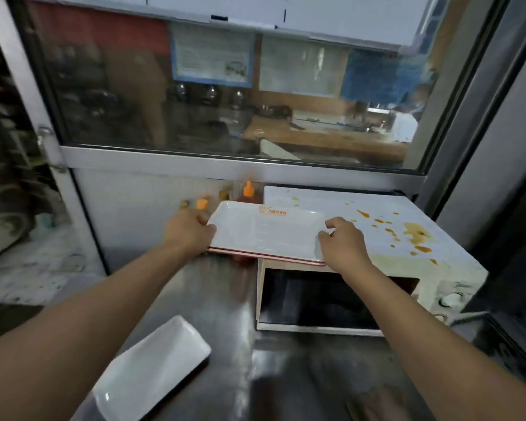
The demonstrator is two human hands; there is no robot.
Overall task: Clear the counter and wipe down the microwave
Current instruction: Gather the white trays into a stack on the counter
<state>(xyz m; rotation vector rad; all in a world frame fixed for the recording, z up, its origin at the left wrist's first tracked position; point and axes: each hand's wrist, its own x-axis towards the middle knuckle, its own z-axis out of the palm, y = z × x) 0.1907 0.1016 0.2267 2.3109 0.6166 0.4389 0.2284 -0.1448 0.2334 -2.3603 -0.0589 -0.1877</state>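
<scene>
A stack of smooth, glossy white rectangular trays (264,235) with thin red rims is held at both short ends, above the left front corner of the microwave (377,238) and the table (225,299) beside it. The left hand (192,232) is curled round the left end, thumb on top; the right hand (340,241) is curled over the right end. The long axis of the stack runs left to right, almost level, and an orange logo is printed near the far edge. The microwave top is white and flat, spattered with orange-brown sauce stains (413,235); its door is dark glass. The table is of dull brushed steel. Another white rectangular tray (146,372) lies on it at the near left, turned diagonally. Orange-capped sauce bottles (248,192) stand against the wall just behind the held stack.
</scene>
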